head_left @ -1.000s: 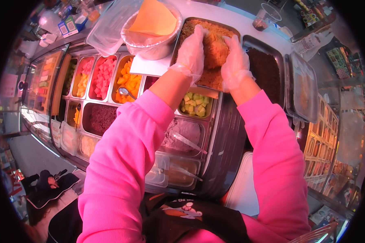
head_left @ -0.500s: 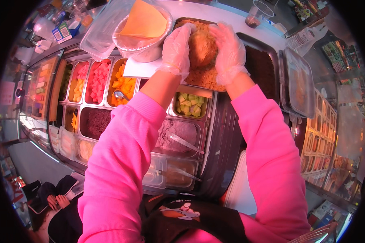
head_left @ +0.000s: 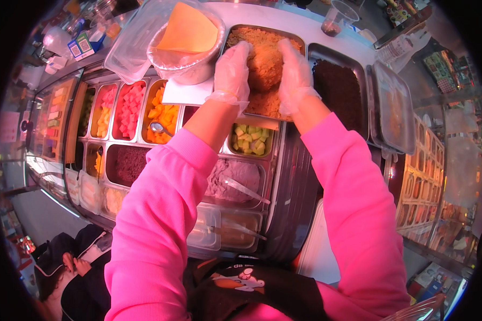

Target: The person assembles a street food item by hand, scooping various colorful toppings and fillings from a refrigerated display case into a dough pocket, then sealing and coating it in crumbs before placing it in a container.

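My left hand (head_left: 232,74) and my right hand (head_left: 295,72), both in thin clear gloves, cup a round, golden-brown ball coated in crumbs (head_left: 264,69) from its two sides. The ball rests over a metal tray (head_left: 262,27) of orange-brown flaky crumbs (head_left: 270,106). The fingers point away from me and curve along the ball, with the far side of it exposed between them. Exactly where the fingertips press is hard to make out.
Right of the tray stands a black tray of dark crumbs (head_left: 332,88), then a lidded clear container (head_left: 393,107). A plastic-lined bowl with an orange sheet (head_left: 190,29) sits left. Pans of cubed fruit (head_left: 128,109) and purple paste (head_left: 233,179) lie nearer. Another person (head_left: 75,267) is lower left.
Both hands have shifted slightly toward me, and the right hand also a little left. The fingertips sit lower around the ball, and more of the tray's far crumbs show.
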`<state>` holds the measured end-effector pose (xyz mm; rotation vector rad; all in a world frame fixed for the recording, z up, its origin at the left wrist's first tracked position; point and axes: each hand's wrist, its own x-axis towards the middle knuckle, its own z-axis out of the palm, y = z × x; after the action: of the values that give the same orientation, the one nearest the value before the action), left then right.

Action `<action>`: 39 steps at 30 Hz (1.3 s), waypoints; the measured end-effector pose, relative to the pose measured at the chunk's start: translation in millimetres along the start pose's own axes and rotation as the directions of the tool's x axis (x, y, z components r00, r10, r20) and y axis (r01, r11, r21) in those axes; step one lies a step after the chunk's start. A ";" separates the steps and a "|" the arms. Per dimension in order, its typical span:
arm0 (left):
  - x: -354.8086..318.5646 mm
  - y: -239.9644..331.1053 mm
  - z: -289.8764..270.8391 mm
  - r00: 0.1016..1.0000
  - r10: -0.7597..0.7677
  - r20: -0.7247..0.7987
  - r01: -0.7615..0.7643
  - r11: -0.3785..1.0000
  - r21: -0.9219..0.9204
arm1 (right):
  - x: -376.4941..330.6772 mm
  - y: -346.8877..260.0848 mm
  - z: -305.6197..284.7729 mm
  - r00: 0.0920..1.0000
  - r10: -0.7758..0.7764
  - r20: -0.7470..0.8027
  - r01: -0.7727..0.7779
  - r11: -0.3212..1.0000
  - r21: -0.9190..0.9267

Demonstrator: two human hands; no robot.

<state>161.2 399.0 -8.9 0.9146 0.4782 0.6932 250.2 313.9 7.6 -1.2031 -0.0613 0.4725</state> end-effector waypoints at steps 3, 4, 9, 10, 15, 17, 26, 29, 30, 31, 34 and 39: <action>0.2 -2.6 6.2 1.000 -0.001 0.014 0.001 0.999 -0.032 | -5.0 7.8 6.6 1.000 0.021 0.024 -0.022 0.999 0.050; 1.1 -3.9 9.4 0.999 0.034 0.035 -0.029 0.991 -0.131 | -5.6 7.2 7.1 0.995 -0.056 0.077 0.050 0.996 0.070; -0.1 -3.8 10.8 0.998 0.048 -0.031 -0.051 0.994 -0.094 | -9.4 6.4 8.3 0.982 -0.166 0.095 0.166 0.986 0.009; -1.6 -4.0 9.9 0.996 0.032 -0.078 -0.037 0.997 -0.062 | -10.2 8.5 8.9 0.993 -0.113 0.043 0.115 0.992 -0.057; -8.2 -12.6 10.0 0.998 0.024 -0.057 -0.025 1.000 -0.008 | -9.3 23.4 13.6 0.986 -0.148 0.070 0.164 0.913 -0.375; -9.4 -16.6 6.6 1.000 -0.009 0.030 0.010 1.000 -0.018 | -8.6 28.3 15.6 0.983 -0.144 0.111 0.175 0.913 -0.370; -1.9 -3.2 3.1 0.997 -0.042 -0.069 0.047 0.996 0.074 | -4.0 16.3 21.5 0.946 -0.207 0.250 0.325 0.610 -0.723; -15.5 6.7 2.3 0.990 0.011 -0.140 0.021 0.973 0.230 | -2.7 5.4 4.9 0.997 0.023 0.067 0.017 0.843 -0.538; -21.3 7.1 3.4 0.989 0.027 -0.145 -0.003 0.986 0.165 | -6.5 6.3 -0.8 0.997 0.074 -0.007 -0.070 0.898 -0.434; -27.5 6.2 4.7 0.987 0.039 -0.153 -0.023 0.995 0.101 | -8.3 5.8 -7.7 0.992 0.118 0.036 -0.092 0.898 -0.431; -35.0 2.2 12.7 0.992 0.039 -0.120 -0.006 0.964 0.265 | -18.8 23.6 -7.5 0.989 -0.059 0.133 0.101 0.936 -0.336; -25.6 7.4 36.6 0.996 -0.026 -0.089 0.051 0.956 0.288 | -7.4 26.1 -9.7 0.976 0.190 0.106 -0.189 0.982 -0.019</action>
<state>164.5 363.6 19.1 1.1521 0.6839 0.6373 238.0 309.7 -18.2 -1.1970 -0.0414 0.7051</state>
